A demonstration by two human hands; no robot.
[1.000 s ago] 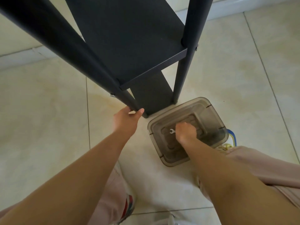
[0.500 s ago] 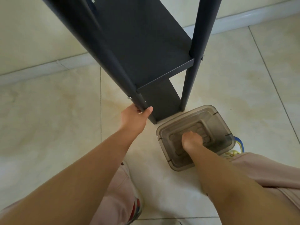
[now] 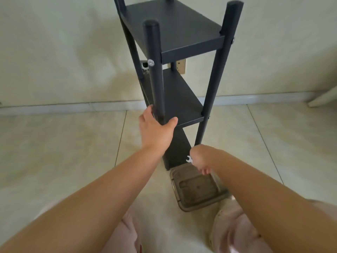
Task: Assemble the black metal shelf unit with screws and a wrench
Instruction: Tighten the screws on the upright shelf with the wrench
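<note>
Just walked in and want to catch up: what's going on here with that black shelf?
A person is putting together a black metal shelf unit on a tiled floor. Their left hand grips its near-left post, while the right hand holds a small silver wrench above a clear plastic box. A screw shows on the post.

Home room, tiled floor (image 3: 54, 152), plain wall (image 3: 63, 52), wall socket (image 3: 181, 66)
</note>
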